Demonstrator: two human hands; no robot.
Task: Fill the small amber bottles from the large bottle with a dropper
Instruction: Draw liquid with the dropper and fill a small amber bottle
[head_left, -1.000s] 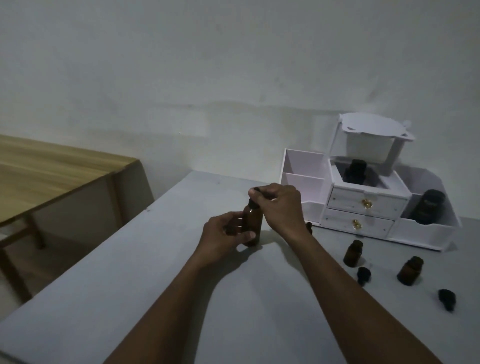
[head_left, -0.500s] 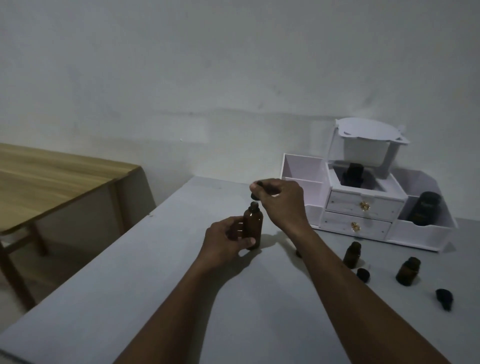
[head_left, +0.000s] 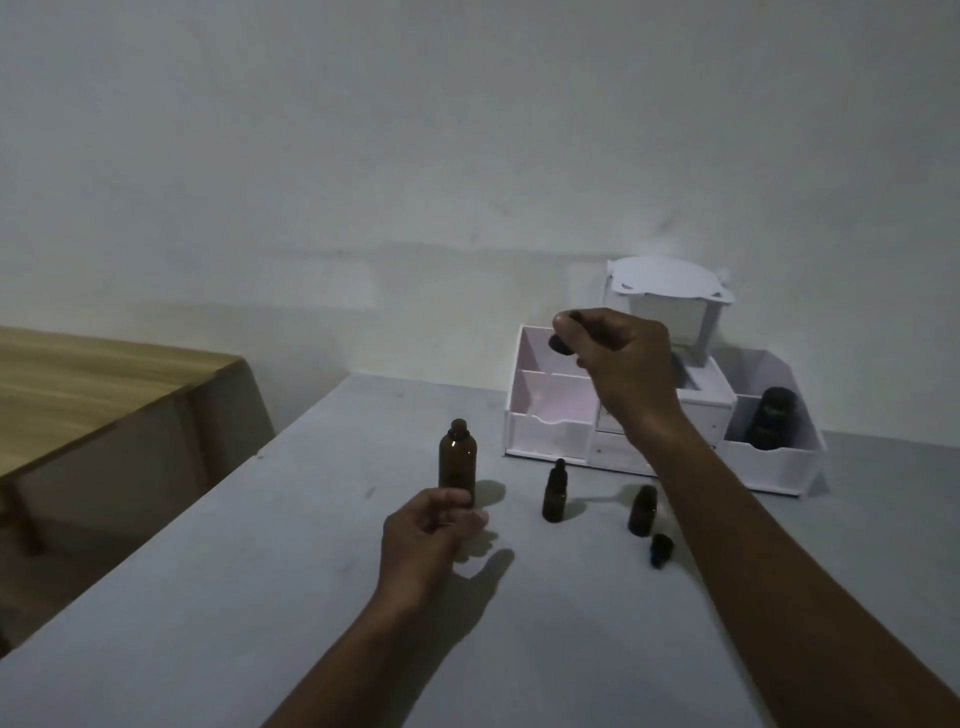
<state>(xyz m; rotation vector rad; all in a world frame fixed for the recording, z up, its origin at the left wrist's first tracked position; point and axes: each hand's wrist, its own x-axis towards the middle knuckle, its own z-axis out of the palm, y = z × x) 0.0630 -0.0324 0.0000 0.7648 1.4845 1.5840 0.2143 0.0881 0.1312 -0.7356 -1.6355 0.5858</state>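
Observation:
The large amber bottle (head_left: 457, 460) stands upright and uncapped on the grey table (head_left: 260, 597). My left hand (head_left: 431, 530) holds it at its foot with curled fingers. My right hand (head_left: 615, 358) is raised well above and to the right of the bottle, in front of the white organizer (head_left: 550, 431), and pinches the dark dropper cap (head_left: 562, 343). Its glass tube is too faint to make out. Two small amber bottles stand right of the big one: a capped one (head_left: 554, 491) and one (head_left: 642, 511) beside my right forearm. A loose black cap (head_left: 661, 549) lies near the second.
The white organizer has drawers, open side bins and a raised lid (head_left: 665, 283); a dark jar (head_left: 774, 415) sits in its right bin. A wooden table (head_left: 78, 395) stands to the left, across a gap. The wall is close behind.
My right hand has lifted the dropper cap off the large bottle and carried it up and to the right. My left hand has slid down to the bottle's foot.

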